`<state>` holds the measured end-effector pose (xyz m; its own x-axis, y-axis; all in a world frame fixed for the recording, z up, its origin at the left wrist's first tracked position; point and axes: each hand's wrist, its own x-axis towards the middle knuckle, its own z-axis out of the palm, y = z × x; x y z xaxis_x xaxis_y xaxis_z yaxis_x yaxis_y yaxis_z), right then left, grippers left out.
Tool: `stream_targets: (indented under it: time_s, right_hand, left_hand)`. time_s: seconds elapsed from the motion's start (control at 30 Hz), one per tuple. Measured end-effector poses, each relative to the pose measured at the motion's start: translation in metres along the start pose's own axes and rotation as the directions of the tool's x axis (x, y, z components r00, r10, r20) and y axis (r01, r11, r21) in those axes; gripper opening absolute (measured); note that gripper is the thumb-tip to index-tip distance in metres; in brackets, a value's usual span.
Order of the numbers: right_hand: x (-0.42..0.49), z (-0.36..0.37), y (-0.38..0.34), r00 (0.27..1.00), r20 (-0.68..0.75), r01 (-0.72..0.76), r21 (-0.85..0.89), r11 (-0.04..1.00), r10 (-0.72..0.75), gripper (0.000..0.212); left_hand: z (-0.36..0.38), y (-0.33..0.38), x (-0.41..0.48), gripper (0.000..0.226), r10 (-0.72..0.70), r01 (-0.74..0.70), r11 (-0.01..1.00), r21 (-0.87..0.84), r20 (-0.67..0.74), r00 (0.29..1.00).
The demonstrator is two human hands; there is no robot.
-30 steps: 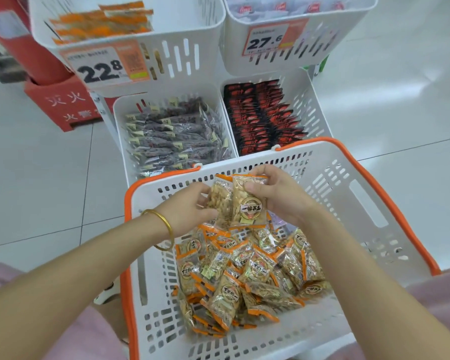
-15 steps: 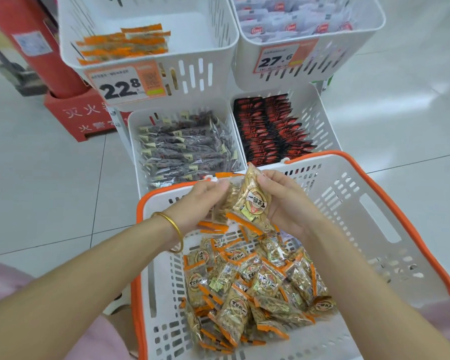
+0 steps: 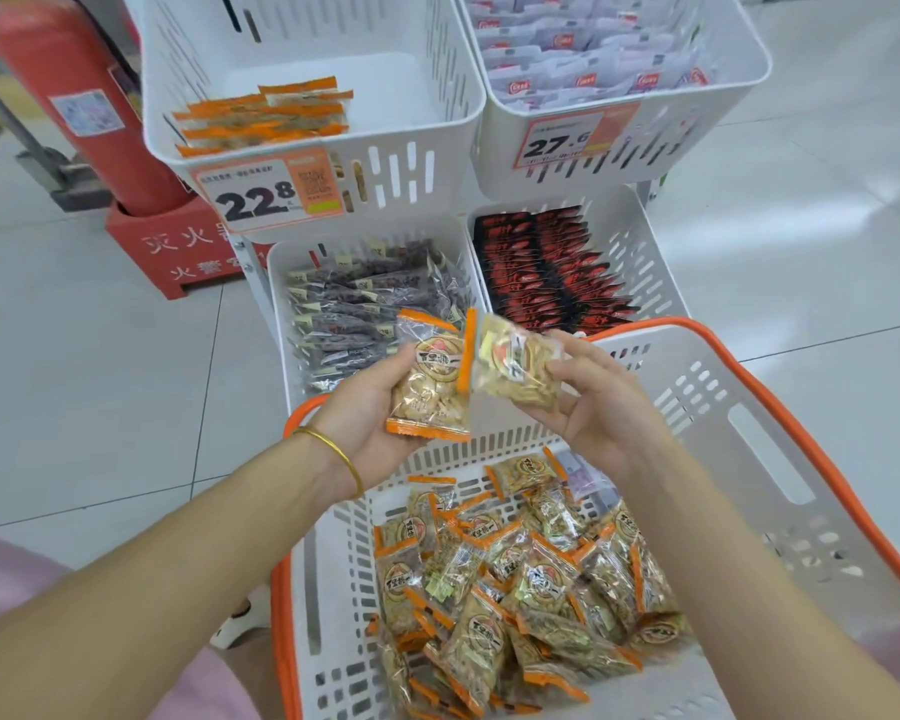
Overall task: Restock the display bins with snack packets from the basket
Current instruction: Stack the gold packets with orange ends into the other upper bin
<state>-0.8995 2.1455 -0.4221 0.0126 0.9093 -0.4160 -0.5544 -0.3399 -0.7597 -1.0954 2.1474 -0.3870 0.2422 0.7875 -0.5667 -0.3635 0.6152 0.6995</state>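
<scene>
A white basket with an orange rim (image 3: 780, 387) sits in front of me, holding several clear snack packets with orange ends (image 3: 515, 579). My left hand (image 3: 365, 407) holds one such packet (image 3: 430, 381) upright above the basket's far edge. My right hand (image 3: 604, 407) grips a second packet (image 3: 515, 366) right beside it, tilted sideways. The upper left display bin (image 3: 427, 122), tagged 22.8, contains a few matching orange-edged packets (image 3: 266, 116) laid flat at its front left.
The upper right bin (image 3: 697, 111), tagged 27.6, is full of white packets. The lower bins hold dark purple packets (image 3: 365, 304) and red-black packets (image 3: 546, 267). A red fire extinguisher (image 3: 84, 106) in a red stand is at left. Tiled floor lies all around.
Both hands have risen from the basket pile toward the bins. The packets held together have been split, one in each hand.
</scene>
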Motion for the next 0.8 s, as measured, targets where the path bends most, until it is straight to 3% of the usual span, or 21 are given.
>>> stream_targets:
  time_s: [0.13, 0.2, 0.3, 0.47, 0.6, 0.7, 0.8]
  right_hand:
    - [-0.004, 0.007, 0.004, 0.998, 0.054, 0.037, -0.014, 0.999, -0.036, 0.026]
    - [-0.005, 0.009, 0.009, 0.995, 0.042, 0.093, -0.179, 0.979, -0.087, 0.017]
    - [-0.007, 0.015, 0.016, 0.986, -0.010, 0.148, -0.409, 0.900, -0.166, 0.022]
    - [-0.018, 0.032, 0.021, 0.961, 0.062, 0.261, -0.539, 0.801, -0.271, 0.022]
    - [-0.022, 0.040, 0.012, 0.920, 0.155, 0.357, -0.710, 0.607, -0.360, 0.020]
    - [-0.018, 0.052, -0.017, 0.907, 0.237, 0.409, -0.700, 0.586, -0.349, 0.049]
    - [-0.004, 0.085, -0.064, 0.898, 0.419, 0.391, -0.611, 0.689, -0.138, 0.081]
  left_hand:
    - [0.002, 0.000, -0.001, 0.036, 0.088, -0.088, 0.996, 0.011, 0.048, 0.995]
    - [0.003, -0.001, -0.002, 0.036, 0.114, -0.114, 0.993, -0.004, 0.053, 0.992]
    - [0.003, -0.002, -0.003, 0.038, 0.156, -0.158, 0.987, 0.021, 0.082, 0.984]
    - [0.003, -0.006, -0.006, 0.044, 0.291, -0.305, 0.905, 0.296, 0.090, 0.952]
    - [-0.001, -0.002, -0.004, 0.038, 0.383, -0.360, 0.781, 0.510, 0.063, 0.921]
    - [-0.001, 0.022, -0.008, 0.038, 0.386, -0.385, 0.714, 0.585, 0.131, 0.913]
    - [0.002, 0.062, -0.012, 0.041, 0.412, -0.468, 0.594, 0.654, 0.253, 0.876]
